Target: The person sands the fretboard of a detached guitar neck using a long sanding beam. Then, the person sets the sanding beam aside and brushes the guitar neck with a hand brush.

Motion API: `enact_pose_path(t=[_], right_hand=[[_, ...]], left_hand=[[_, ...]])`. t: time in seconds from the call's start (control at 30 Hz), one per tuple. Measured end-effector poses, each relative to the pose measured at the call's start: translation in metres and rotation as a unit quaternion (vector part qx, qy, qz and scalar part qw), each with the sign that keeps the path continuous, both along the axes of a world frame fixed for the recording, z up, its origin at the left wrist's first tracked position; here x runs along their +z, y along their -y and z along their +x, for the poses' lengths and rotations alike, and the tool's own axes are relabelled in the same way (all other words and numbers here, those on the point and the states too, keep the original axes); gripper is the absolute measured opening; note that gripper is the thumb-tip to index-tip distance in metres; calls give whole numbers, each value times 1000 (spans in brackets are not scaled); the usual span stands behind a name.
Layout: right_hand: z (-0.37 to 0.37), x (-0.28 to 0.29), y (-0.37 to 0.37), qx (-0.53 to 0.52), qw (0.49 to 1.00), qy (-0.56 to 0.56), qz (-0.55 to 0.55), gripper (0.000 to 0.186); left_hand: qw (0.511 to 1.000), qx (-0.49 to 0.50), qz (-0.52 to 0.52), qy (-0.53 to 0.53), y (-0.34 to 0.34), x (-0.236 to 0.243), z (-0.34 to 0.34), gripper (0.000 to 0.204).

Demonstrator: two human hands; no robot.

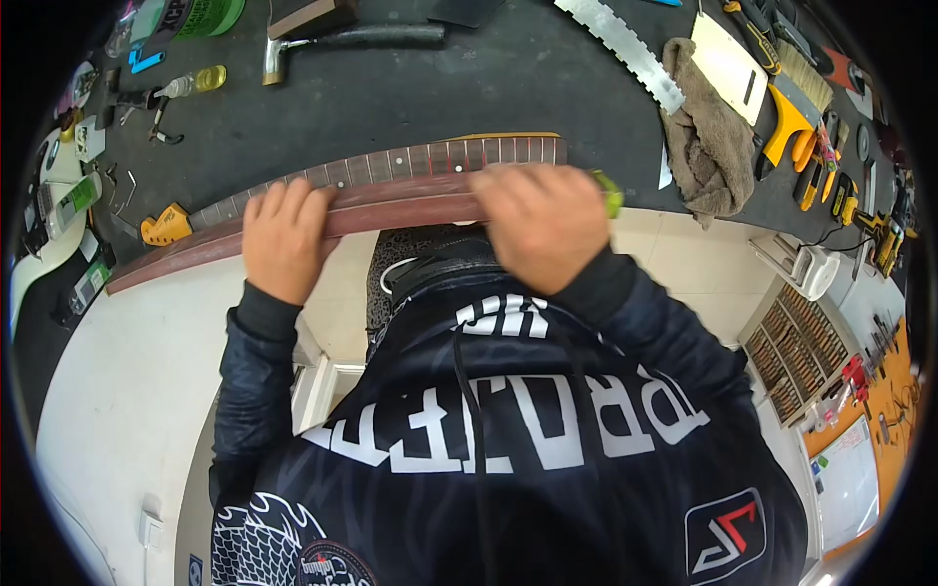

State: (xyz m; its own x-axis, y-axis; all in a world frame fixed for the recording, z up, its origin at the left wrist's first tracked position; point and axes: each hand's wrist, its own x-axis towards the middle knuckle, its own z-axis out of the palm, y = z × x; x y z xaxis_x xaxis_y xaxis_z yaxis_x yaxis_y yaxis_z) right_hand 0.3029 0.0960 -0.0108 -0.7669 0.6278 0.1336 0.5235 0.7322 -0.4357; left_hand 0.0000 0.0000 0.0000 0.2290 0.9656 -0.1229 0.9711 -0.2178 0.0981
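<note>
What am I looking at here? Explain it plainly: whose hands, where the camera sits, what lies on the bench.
No machine: a person's two bare hands, filmed by a wide fisheye camera on their head looking down, so edges bend. The left hand and right hand both press on a long reddish-brown bar lying along a guitar neck with frets and dot markers. The dark bench also carries a hammer, a notched metal ruler, a brown rag and a small yellow bottle. Something green shows beside the right hand; what it is, I cannot tell.
</note>
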Motion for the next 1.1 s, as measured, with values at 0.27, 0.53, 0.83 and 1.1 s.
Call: enact_pose_path(t=[0.27,0.53,0.83,1.1], right_hand=[[75,6,-49,4,1000,-1,-3,43],[76,11,-65,10,1000,-5,1,34],[4,14,-48,13,999,17,-31,48],[47,9,-80,18,1000,-15,-17,41]], left_hand=[[998,-17,13,51,-49,1,85,17],[997,-11,-34,73,-52,11,85,45],[997,15,-25,66,-45,7,14,39],[997,1,-42,63,-68,9,57,47]])
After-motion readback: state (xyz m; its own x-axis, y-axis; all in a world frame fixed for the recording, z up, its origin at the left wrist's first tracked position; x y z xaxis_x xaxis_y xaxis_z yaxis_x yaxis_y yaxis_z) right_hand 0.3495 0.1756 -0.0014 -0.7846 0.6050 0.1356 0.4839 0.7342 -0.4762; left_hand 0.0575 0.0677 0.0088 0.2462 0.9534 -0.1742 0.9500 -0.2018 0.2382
